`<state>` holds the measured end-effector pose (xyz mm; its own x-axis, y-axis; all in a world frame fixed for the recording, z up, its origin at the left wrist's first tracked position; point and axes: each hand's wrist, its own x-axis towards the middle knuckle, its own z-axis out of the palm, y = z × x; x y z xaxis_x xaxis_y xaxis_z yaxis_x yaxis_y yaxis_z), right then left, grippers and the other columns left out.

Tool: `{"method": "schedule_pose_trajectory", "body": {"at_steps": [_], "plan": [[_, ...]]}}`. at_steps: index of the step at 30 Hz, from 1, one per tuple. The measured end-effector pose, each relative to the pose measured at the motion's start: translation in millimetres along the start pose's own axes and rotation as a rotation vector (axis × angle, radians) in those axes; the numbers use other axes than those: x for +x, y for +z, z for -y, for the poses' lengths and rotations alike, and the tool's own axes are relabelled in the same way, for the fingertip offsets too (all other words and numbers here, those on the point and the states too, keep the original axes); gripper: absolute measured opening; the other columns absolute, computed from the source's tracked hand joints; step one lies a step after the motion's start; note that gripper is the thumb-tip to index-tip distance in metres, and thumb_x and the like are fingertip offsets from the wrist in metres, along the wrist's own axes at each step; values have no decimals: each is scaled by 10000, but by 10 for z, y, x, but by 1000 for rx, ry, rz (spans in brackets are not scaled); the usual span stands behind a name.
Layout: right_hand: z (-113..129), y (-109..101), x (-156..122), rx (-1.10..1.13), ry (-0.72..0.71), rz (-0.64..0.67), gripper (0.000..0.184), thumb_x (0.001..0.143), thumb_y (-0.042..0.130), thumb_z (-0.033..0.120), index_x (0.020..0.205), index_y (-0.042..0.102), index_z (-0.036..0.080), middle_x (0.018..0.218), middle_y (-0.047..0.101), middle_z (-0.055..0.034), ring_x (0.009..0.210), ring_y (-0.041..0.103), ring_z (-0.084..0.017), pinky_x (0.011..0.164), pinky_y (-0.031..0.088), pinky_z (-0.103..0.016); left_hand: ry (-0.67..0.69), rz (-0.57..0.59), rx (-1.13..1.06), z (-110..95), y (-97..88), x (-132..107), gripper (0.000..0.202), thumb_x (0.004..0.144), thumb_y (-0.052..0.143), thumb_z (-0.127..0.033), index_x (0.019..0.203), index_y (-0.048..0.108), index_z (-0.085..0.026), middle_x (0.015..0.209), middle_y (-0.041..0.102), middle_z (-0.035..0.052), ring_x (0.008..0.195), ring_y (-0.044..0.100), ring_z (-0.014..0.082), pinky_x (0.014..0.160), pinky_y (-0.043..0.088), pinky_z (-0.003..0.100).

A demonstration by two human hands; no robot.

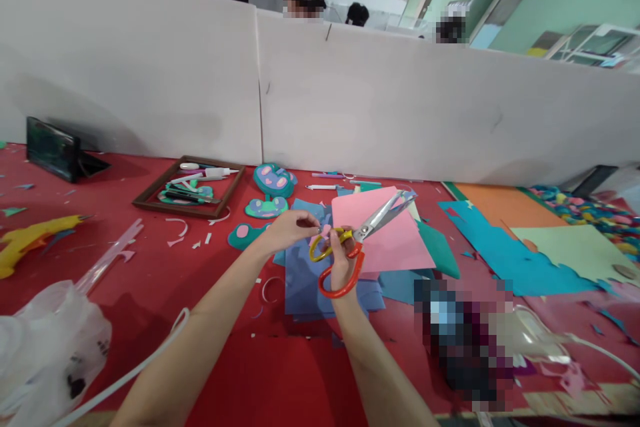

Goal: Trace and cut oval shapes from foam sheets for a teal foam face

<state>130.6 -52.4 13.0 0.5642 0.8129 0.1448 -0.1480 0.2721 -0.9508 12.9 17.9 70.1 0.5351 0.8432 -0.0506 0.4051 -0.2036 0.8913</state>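
- White board (400,100) across the far side, red table (165,273) in front of it.
- Blue sheets (310,287), stacked, mid-table under both hands. Pink sheet (400,240) overlaps them on the right, below the blades in view.
- Scissors (364,233): long axis runs near-left to far-right, tips far right and slightly apart, loops at the near-left end. Blades point away from the left hand; right hand is the nearer one, at the loops.
- Right hand (343,267): fingers wrapped at the loops, so it has the scissors. Can't tell which fingers go through. Thumb raised, right beside the pink bit.
- Left hand (293,227): thumb and finger pinched on the pink bit from its left; other fingers curled.
- Pink bit (326,231): between left fingertips and right thumb, by the yellow loop — so handle side, left of the blades, not between them. Exact outline too small to tell.
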Motion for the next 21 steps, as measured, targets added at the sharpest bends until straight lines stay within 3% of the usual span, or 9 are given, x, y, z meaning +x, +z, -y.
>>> {"method": "schedule_pose_trajectory", "body": {"at_steps": [7,15,21], "plan": [[-1,-15,23,29,0,45,259,780,619,413,877,485,215,668,553,54,562,549,-109,588,477,-262,-47,93,-77,-11,0,-23,122,709,630,-238,779,665,-144,732,682,7,744,629,156,729,489,279],[-19,-34,19,-22,25,-22,277,739,638,387,884,478,214,739,574,41,688,642,-142,656,498,-280,-59,193,-95,54,50,4,216,636,691,-242,827,675,-143,844,713,30,806,637,165,776,490,288],[-29,-25,31,30,31,-20,314,720,652,391,904,469,215,735,570,41,635,613,-127,590,489,-256,-57,113,-117,100,122,28,226,664,675,-335,794,675,-150,763,692,12,748,619,157,703,482,268]]}}
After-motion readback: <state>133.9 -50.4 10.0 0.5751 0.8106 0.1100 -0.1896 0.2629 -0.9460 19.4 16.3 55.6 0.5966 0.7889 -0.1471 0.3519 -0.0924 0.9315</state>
